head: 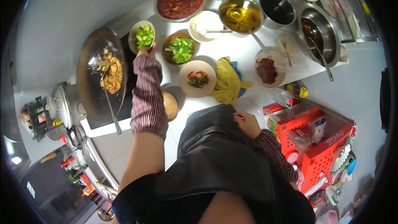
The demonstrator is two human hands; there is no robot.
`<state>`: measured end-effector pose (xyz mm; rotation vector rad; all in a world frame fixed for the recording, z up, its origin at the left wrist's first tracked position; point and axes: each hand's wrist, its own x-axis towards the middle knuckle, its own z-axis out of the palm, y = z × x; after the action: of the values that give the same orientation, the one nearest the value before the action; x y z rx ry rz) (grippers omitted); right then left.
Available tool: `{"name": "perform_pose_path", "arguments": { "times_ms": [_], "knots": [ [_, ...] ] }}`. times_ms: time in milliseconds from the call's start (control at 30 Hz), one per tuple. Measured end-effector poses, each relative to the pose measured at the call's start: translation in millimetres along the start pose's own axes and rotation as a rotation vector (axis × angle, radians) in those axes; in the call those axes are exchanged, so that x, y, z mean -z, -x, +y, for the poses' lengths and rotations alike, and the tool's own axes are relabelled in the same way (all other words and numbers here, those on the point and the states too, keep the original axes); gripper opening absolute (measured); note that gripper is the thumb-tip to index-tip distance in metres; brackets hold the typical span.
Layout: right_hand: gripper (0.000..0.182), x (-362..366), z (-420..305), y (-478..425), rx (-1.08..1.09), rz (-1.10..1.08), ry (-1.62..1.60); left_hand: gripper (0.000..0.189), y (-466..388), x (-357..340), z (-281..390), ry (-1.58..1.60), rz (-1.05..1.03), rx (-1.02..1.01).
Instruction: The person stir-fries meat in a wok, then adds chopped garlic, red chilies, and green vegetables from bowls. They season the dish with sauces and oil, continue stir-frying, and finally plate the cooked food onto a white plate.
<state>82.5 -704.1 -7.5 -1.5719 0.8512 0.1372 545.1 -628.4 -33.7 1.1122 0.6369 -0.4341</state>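
My left hand (147, 50) grips the near side of a pale bowl (132, 39) holding chopped green peppers (144, 36). This bowl is near the far right rim of a dark wok (85, 68). Cooked food pieces (111, 76) lie in the wok, and a long-handled metal ladle (109, 105) rests in it with its handle over the near rim. My right hand (248, 124) is low beside my black apron (214, 149), fingers loosely curled; their undersides are hidden, and no held thing shows.
On the white counter sit a bowl of cut greens (179, 50), a plate of chopped chillies (198, 88), a yellow cloth (228, 81) and dark red meat (266, 70). Farther back are an oil pot (248, 11) and a red sauce basin (181, 0). Red crates (323, 158) stand at right.
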Motion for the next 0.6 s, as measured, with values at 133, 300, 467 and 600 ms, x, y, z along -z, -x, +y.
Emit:
{"name": "perform_pose_path", "arguments": {
  "times_ms": [133, 300, 467, 600],
  "knots": [
    [0.022, -2.8, -20.7, -22.8, 0.228, -0.08, 0.237, 0.036, 93.3, 27.9, 2.7, 0.095, -0.227, 0.183],
    [0.022, -20.3, -47.6, -43.5, 0.38, -0.296, 0.348, 0.037, 204.9, 91.1, 30.4, 0.036, -0.447, 0.189],
    [0.017, -34.8, -53.1, -57.7, 0.505, -0.367, 0.329, 0.037, 267.5, 135.8, 103.9, -0.085, -0.262, 0.008],
    [0.019, -46.4, -63.8, -56.1, 0.461, -0.473, 0.429, 0.04, 258.9, 190.9, 177.1, -0.252, 0.018, -0.235]
  ]
}}
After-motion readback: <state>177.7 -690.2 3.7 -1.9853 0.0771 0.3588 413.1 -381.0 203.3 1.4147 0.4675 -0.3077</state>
